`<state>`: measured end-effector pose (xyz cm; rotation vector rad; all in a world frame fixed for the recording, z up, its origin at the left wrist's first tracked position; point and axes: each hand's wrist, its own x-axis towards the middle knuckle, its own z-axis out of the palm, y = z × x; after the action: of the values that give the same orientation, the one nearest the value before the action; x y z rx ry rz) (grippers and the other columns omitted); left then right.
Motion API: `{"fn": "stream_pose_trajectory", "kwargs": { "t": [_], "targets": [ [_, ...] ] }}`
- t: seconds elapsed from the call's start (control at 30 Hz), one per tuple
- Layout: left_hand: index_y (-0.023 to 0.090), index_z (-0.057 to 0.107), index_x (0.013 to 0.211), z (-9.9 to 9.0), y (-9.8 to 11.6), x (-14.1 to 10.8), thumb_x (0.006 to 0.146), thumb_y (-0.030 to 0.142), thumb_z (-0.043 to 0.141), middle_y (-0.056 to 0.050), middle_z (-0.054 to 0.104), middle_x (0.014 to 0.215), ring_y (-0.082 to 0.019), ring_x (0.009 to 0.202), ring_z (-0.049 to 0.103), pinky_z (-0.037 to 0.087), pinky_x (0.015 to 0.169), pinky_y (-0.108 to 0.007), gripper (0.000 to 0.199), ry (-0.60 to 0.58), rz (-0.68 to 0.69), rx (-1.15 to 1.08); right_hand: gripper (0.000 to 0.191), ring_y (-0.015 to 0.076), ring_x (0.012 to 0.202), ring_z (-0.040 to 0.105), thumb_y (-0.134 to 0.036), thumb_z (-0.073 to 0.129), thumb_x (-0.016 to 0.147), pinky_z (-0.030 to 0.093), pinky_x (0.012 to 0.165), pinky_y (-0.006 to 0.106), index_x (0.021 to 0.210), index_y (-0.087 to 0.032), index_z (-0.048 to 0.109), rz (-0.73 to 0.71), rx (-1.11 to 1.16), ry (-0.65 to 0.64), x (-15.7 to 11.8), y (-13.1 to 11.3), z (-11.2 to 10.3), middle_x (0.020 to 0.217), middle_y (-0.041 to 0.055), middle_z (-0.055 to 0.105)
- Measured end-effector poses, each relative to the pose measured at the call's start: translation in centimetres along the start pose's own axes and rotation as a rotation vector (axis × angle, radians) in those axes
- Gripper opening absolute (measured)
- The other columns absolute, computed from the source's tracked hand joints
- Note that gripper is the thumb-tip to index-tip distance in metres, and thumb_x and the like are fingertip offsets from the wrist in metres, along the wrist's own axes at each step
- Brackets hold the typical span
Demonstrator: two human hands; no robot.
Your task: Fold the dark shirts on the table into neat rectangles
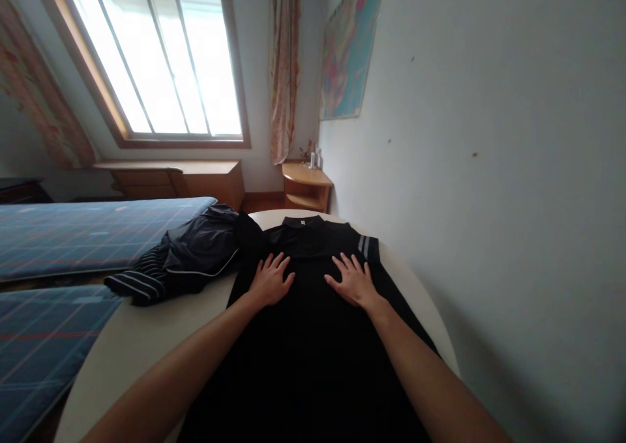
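I have both hands down on the round cream-coloured table (420, 293), or rather on the long black garment with a collar (313, 338) that covers its middle. The collar lies at the table's far edge, the body runs back towards the near side, and a short sleeve with grey stripes (369, 248) points out to the right. My left hand (270, 281) and right hand (353, 281) are open, palms down and fingers spread on the upper part of the cloth, gripping nothing. As far along as I can judge, this garment is laid out and mostly flat, with no fold across its body that I can make out — the black hides fine creases, and I can't tell how the left sleeve lies. The crumpled dark clothing with white piping and stripes (200, 244), on the table's left side towards the blue plaid mattress (88, 237), is neither spread nor squared up — that part looks undone.
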<state>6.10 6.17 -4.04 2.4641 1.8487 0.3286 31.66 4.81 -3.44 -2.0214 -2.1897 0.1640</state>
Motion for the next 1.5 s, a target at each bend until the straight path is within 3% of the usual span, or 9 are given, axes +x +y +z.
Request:
{"fn": "stream_pose_trajectory", "kwargs": {
  "t": [0.17, 0.33, 0.53, 0.73, 0.83, 0.93, 1.17, 1.37, 1.5],
  "targets": [
    [0.021, 0.037, 0.152, -1.1, -0.7, -0.5, 0.095, 0.048, 0.038, -0.006, 0.028, 0.162, -0.038, 0.148, 0.023, 0.022, 0.116, -0.058, 0.063, -0.067, 0.028, 0.032, 0.087, 0.0377, 0.15, 0.007, -0.076, 0.03, 0.089, 0.006, 0.115, 0.065, 0.158, -0.024, 0.024, 0.022, -0.015, -0.074, -1.1, -1.6, 0.0, 0.165, 0.0083, 0.015],
    [0.013, 0.043, 0.147, -1.4, 1.8, 0.3, 0.087, 0.038, 0.048, -0.016, 0.034, 0.158, -0.038, 0.146, 0.028, 0.023, 0.117, -0.052, 0.065, -0.036, -0.029, 0.07, 0.091, 0.0394, 0.148, 0.015, -0.08, 0.033, 0.086, 0.013, 0.116, 0.06, 0.154, -0.02, 0.033, 0.051, -0.006, -0.084, -0.2, -2.1, -1.3, 0.162, 0.0125, 0.024],
    [0.013, 0.047, 0.144, -0.4, 3.9, 1.0, 0.087, 0.029, 0.047, -0.013, 0.04, 0.155, -0.033, 0.144, 0.032, 0.027, 0.116, -0.048, 0.06, 0.05, -0.005, 0.027, 0.067, 0.0316, 0.14, 0.033, -0.06, 0.026, 0.099, 0.019, 0.114, 0.051, 0.147, -0.017, 0.042, 0.049, -0.007, 0.051, 3.9, -3.4, -1.5, 0.15, 0.0178, 0.043],
    [0.015, 0.041, 0.149, 0.1, 3.2, 1.2, 0.087, 0.028, 0.048, -0.01, 0.037, 0.158, -0.033, 0.147, 0.026, 0.024, 0.119, -0.047, 0.064, 0.022, 0.003, -0.044, 0.069, 0.0361, 0.15, 0.009, -0.067, 0.021, 0.097, 0.007, 0.115, 0.063, 0.157, -0.034, 0.02, 0.043, 0.078, -0.146, 9.6, -5.5, -0.6, 0.166, 0.0067, 0.014],
    [0.013, 0.033, 0.153, 0.0, 2.7, 1.5, 0.086, 0.027, 0.048, -0.01, 0.034, 0.159, -0.032, 0.147, 0.027, 0.025, 0.119, -0.045, 0.07, 0.032, 0.011, -0.086, 0.073, 0.0411, 0.15, -0.003, -0.071, 0.018, 0.095, -0.003, 0.111, 0.069, 0.158, -0.036, 0.013, 0.071, 0.086, -0.209, 11.7, -6.3, 0.1, 0.167, 0.0054, 0.003],
    [0.016, 0.036, 0.152, 0.2, 2.3, 1.8, 0.09, 0.034, 0.046, -0.009, 0.033, 0.16, -0.033, 0.148, 0.026, 0.023, 0.12, -0.046, 0.065, 0.021, 0.028, -0.082, 0.076, 0.0426, 0.15, -0.006, -0.073, 0.021, 0.093, -0.006, 0.111, 0.07, 0.158, -0.035, 0.014, 0.081, 0.102, -0.197, 12.9, -6.5, 0.6, 0.167, 0.0054, 0.002],
    [0.031, 0.036, 0.153, 0.7, 1.9, 1.8, 0.094, 0.054, 0.045, -0.006, 0.028, 0.162, -0.038, 0.15, 0.017, 0.019, 0.119, -0.053, 0.064, -0.002, 0.06, -0.045, 0.065, 0.0341, 0.15, 0.015, -0.063, 0.019, 0.099, 0.007, 0.118, 0.056, 0.148, -0.028, 0.046, -0.014, 0.178, 0.037, 12.6, -5.2, 1.0, 0.161, 0.0036, 0.032],
    [0.034, 0.038, 0.152, 0.3, 1.8, 1.4, 0.093, 0.062, 0.044, -0.005, 0.025, 0.163, -0.04, 0.15, 0.014, 0.018, 0.118, -0.055, 0.065, -0.027, 0.079, -0.039, 0.059, 0.0266, 0.147, 0.027, -0.058, 0.028, 0.101, 0.016, 0.118, 0.045, 0.145, -0.025, 0.049, -0.111, 0.117, 0.084, 10.5, -3.5, 0.5, 0.157, 0.0048, 0.039],
    [0.031, 0.046, 0.148, -0.2, 1.9, 0.8, 0.095, 0.054, 0.045, -0.005, 0.031, 0.161, -0.032, 0.15, 0.021, 0.019, 0.12, -0.049, 0.058, 0.018, 0.099, -0.031, 0.056, 0.0237, 0.131, 0.048, -0.056, 0.028, 0.101, 0.027, 0.112, 0.039, 0.131, -0.022, 0.061, -0.131, 0.104, 0.186, 8.5, -2.8, -0.5, 0.14, 0.0079, 0.058]
  ]
}}
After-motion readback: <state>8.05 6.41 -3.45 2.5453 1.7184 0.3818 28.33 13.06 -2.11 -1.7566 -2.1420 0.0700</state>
